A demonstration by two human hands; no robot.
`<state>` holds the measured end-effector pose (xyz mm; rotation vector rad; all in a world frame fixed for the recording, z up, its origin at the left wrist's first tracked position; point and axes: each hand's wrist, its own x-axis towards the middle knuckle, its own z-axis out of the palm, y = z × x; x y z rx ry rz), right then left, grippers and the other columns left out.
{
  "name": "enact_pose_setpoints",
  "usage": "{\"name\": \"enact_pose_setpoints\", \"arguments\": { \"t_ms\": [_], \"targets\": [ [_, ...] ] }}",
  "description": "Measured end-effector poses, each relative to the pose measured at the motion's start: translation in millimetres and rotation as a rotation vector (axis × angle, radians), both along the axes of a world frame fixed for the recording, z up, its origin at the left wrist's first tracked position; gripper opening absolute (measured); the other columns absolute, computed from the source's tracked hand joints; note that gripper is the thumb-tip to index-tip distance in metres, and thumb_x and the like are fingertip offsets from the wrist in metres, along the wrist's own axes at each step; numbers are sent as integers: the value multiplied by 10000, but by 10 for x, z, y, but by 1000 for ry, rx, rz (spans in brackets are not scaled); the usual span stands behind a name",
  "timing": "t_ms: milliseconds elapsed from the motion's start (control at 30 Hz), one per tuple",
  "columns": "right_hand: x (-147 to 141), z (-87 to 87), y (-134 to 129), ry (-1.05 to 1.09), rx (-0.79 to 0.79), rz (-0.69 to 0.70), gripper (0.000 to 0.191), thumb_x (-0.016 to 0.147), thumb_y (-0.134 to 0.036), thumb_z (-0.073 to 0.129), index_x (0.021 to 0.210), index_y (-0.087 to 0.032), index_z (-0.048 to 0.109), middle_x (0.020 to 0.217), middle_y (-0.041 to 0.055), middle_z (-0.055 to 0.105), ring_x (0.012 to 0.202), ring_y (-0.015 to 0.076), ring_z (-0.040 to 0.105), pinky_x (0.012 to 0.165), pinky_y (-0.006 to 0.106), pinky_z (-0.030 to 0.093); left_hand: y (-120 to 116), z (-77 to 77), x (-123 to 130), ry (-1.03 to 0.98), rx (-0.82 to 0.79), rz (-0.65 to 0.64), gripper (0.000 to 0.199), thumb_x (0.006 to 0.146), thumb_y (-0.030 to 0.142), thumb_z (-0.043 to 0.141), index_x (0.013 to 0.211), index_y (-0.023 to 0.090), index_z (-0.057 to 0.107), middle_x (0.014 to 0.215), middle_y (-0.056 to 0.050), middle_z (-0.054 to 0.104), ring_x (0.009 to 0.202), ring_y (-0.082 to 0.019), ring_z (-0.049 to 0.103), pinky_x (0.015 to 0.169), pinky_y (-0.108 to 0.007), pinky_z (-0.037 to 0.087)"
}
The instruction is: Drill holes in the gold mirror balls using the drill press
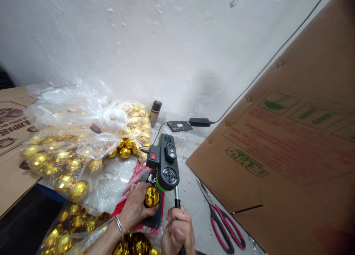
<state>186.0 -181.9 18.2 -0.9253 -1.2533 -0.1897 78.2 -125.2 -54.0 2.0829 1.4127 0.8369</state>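
Observation:
Low in the middle, my left hand (135, 207) wears a silver bangle and grips a shiny gold mirrored ball (152, 197) between thumb and fingers. The ball sits by the lower end of a black machine (168, 162) with round vents and a red switch box (153, 156) on its left. My right hand (179, 231) is wrapped round the black grip of a metal lever (177, 197) on the machine's right. Red plastic (122, 204) lies beneath the machine and my left hand.
Clear bags of gold balls (66, 162) spread across the left, with more balls at the bottom. Red-handled scissors (222, 225) lie right of the machine beside a large cardboard box (277, 155). A spray can (155, 113), a phone (179, 126) and a power adapter (199, 122) are near the wall.

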Motion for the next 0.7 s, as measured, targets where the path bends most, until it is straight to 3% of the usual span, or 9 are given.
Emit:
{"name": "enact_pose_setpoints", "arguments": {
  "t_ms": [200,300,400,533,633,700],
  "targets": [
    [-27,-139,66,-42,77,0,396,1088,-184,407,697,-204,465,703,-43,517,595,83,503,678,275,492,3,42,-21,-14,-38,-11,429,736,258,802,1140,180,682,1074,-107,739,1017,-351,668,928,-502,507],
    [-73,-123,87,2,106,-7,396,1082,-155,365,697,-213,439,691,-39,470,583,92,468,592,260,442,9,33,-20,-6,-42,-21,485,722,252,806,1184,179,676,1095,-111,741,1025,-350,677,929,-500,516],
    [-75,84,69,38,72,-13,390,1066,-131,384,689,-216,436,662,-41,461,562,93,449,570,261,407,22,36,-7,4,-39,-11,499,722,260,811,1195,179,673,1102,-114,742,1022,-353,682,921,-509,527],
    [-4,571,57,58,-6,33,360,1021,-69,482,686,-200,486,618,-42,474,533,80,462,502,239,336,-27,4,-63,-12,-23,-39,492,741,253,821,1203,186,667,1121,-115,748,1050,-355,684,943,-525,543],
    [2,823,50,26,-82,31,347,1034,-102,498,701,-196,526,613,-39,513,508,73,470,484,225,337,-182,-146,-240,-11,57,-105,605,760,256,841,1324,209,624,1240,-140,735,1130,-361,689,992,-530,552],
    [-46,863,20,61,-120,-25,380,1058,-165,497,681,-199,532,591,-48,498,478,65,439,473,229,314,-303,-281,-419,16,156,-169,738,749,364,888,1409,233,583,1327,-159,712,1201,-385,680,1026,-543,555]
  ]
}}
